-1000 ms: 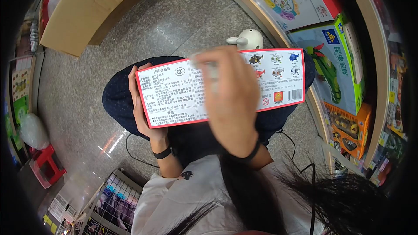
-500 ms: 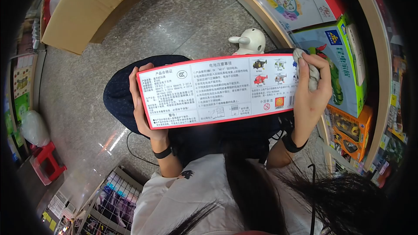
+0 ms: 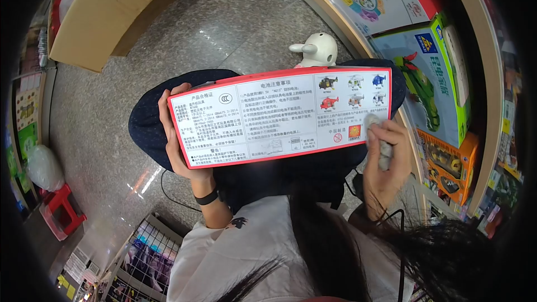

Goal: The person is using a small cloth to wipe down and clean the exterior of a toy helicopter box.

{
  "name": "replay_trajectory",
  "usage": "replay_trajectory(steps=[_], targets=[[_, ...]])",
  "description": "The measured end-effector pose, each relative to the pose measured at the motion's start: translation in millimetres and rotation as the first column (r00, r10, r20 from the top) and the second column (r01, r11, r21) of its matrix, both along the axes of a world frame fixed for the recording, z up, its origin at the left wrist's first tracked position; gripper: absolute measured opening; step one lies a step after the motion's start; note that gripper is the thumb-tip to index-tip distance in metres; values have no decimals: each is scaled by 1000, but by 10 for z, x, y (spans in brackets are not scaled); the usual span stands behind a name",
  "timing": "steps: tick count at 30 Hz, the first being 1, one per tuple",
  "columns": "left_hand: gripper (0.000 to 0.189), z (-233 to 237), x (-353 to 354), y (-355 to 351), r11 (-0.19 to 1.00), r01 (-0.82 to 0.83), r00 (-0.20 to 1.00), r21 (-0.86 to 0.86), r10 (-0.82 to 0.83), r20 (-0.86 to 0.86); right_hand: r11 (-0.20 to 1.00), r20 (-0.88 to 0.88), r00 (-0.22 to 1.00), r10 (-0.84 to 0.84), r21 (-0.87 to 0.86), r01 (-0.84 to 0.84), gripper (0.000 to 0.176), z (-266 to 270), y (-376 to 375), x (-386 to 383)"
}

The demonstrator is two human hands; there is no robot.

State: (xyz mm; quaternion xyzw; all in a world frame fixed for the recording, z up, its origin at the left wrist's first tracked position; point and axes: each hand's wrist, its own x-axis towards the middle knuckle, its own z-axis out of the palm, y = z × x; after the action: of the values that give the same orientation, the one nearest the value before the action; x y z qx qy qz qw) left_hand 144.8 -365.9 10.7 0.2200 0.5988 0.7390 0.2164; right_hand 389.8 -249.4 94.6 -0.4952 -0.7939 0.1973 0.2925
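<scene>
A long white box with red edges (image 3: 274,128), printed with Chinese text and small helicopter pictures, lies tilted above my lap. My left hand (image 3: 182,148) is wrapped round its left end, with the thumb along the side. At the lower right corner of the box, my right hand (image 3: 389,162) is closed on a crumpled grey-white cloth (image 3: 385,154), part of which touches the printed face. The fingers partly hide the cloth.
A white rounded toy (image 3: 320,49) stands beyond the box. Shelves on the right hold a green toy box (image 3: 417,72) and an orange box (image 3: 450,165). A cardboard box (image 3: 112,14) is at upper left, a red stool (image 3: 67,210) at left, and a wire basket (image 3: 148,254) at lower left.
My right hand has moved down with the cloth from the upper right corner to the lower right, uncovering more helicopter pictures. The box has shifted slightly left in view.
</scene>
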Motion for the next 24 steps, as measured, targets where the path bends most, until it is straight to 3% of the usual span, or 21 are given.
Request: replay_trajectory(steps=[4, 8, 12, 14, 17, 18, 20, 24], targets=[[70, -20, -2, -21, 1000, -9, 1000, 1, 9, 27, 988, 6, 998, 69, 135, -69, 22, -143, -172, -381], [70, 54, 32, -5, 999, -26, 999, -22, 26, 19, 938, -7, 954, 299, 184, -293, 21, -188, -463, -959], [71, 32, 52, 32, 998, -7, 998, 57, 3, 69, 832, 86, 889, 450, 321, -452, 22, -225, -724, -1355], [71, -16, 66, 51, 985, -82, 977, 149, 50, 209, 820, 84, 880, 467, 333, -466, 25, -254, -741, -1401], [71, -1, 47, 51, 992, -54, 987, 112, 36, 158, 771, 0, 799, 601, 266, -579, 25, -299, -679, -1364], [71, 8, 39, 47, 996, -28, 996, 81, 21, 90, 770, 0, 799, 602, 266, -580, 25, -271, -670, -1322], [71, 39, 103, 75, 994, -86, 990, 66, 78, 117, 782, 55, 814, 578, 247, -572, 22, -193, -669, -1228], [70, 53, 32, 1, 1000, -19, 998, 20, 18, 52, 874, -54, 881, 471, 165, -457, 20, -128, -482, -966]])
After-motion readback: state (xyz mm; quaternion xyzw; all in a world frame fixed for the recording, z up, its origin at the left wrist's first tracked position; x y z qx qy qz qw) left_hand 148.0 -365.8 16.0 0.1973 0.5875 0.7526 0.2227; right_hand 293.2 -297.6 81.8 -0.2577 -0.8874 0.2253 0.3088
